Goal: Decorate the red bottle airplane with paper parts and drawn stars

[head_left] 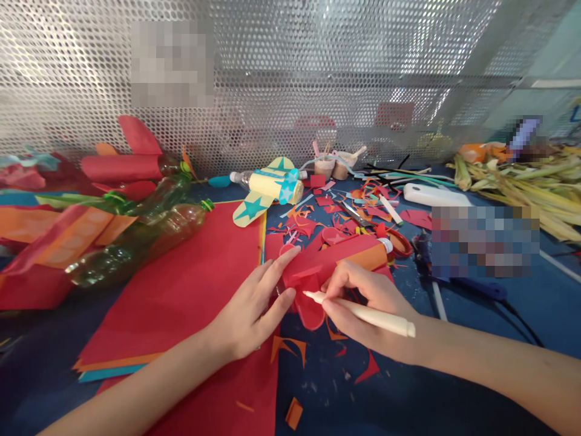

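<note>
A toy airplane (363,245) made from a plastic bottle wrapped in red and orange paper lies in front of me, its white cap to the right. My left hand (254,309) grips its tail end between thumb and fingers. In my right hand (367,303) is a cream-coloured marker (381,319), held like a pen. The marker's tip meets or nearly meets a red paper tail fin (311,312) with a paler outline. Part of the bottle is hidden behind my right fingers.
Stacked coloured paper (190,284) lies left, beside clear green bottles (149,239). Behind stands a yellow bottle airplane (272,186) with blue stars. Paper scraps, scissors (355,214), a capped marker (390,210), a white device (436,195) and a corded blue tool (476,289) lie right.
</note>
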Demonstrator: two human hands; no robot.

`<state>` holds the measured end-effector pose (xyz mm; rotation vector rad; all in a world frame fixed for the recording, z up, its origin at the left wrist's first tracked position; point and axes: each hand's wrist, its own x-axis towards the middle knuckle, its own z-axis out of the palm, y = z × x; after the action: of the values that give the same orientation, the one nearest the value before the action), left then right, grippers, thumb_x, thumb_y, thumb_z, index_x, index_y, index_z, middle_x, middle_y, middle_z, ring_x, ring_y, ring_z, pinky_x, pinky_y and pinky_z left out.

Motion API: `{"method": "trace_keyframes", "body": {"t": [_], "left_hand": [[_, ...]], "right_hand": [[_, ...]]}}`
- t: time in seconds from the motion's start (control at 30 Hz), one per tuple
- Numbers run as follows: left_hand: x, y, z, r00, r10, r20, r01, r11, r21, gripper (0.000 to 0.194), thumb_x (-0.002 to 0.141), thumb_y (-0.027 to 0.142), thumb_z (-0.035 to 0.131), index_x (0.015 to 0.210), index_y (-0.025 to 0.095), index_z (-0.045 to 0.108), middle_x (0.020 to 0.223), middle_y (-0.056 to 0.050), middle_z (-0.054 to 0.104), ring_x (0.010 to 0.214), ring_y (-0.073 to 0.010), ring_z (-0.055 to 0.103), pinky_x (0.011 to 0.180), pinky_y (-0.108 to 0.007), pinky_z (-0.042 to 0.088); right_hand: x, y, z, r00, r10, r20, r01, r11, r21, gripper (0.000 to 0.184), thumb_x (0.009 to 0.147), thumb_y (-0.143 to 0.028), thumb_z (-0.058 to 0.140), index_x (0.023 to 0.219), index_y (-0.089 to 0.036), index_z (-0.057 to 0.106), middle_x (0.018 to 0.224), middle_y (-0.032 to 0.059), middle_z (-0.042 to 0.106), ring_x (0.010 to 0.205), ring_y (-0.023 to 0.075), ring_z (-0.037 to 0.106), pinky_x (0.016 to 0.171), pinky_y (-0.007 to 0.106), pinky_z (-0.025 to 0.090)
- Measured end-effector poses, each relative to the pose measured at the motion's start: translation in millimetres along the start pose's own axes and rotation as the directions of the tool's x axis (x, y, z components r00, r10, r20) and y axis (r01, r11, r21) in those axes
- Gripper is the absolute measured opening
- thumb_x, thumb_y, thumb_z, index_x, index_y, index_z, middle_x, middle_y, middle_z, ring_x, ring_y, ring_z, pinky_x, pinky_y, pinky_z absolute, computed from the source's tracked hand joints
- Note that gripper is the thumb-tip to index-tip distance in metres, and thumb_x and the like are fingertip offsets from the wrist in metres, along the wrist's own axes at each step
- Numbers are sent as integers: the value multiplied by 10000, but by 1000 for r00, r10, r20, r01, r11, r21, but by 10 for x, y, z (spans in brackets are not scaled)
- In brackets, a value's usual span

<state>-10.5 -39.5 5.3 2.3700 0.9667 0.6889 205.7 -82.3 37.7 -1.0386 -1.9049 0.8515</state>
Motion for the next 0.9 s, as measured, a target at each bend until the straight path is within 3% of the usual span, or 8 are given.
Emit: {"method": "trace_keyframes", "body": {"t": [0.17,0.43,0.7,0.9], "left_hand": [[1,-3,-6,1000,3,10,-3,1000,5,504,982,359,317,1468,326,189,1355,-67,508,1179,-249,516,978,-414,451],[2,-21,-6,999,30,21,-30,1000,0,512,980,338,312,1472,323,173,1449,-58,422,1242,-256,468,1019,-421,421],[-15,-22,-6,1000,24,10,-24,1000,8,515,974,331,335,1467,330,185,1437,-61,439,1050,-217,583,964,-402,465],[-6,-39,3,1000,25,2,-25,1000,18,514,971,344,329,1470,297,211,1439,-73,441,1233,-267,488,1025,-445,427]], "right_hand": [[1,41,0,1000,-18,9,18,1000,-26,159,860,-257,555,743,-216,455,596,-51,487,498,99,443,459,224,335],[-3,5,-19,999,-13,48,16,999,-52,158,870,-270,590,764,-207,490,641,-53,524,524,86,450,486,214,342],[-3,0,-18,997,-25,66,28,999,-46,164,867,-264,608,760,-211,495,641,-55,552,535,88,484,498,208,373],[2,6,-9,997,-38,65,43,996,-75,155,862,-262,607,759,-216,501,658,-45,589,540,96,504,508,218,396]]}}
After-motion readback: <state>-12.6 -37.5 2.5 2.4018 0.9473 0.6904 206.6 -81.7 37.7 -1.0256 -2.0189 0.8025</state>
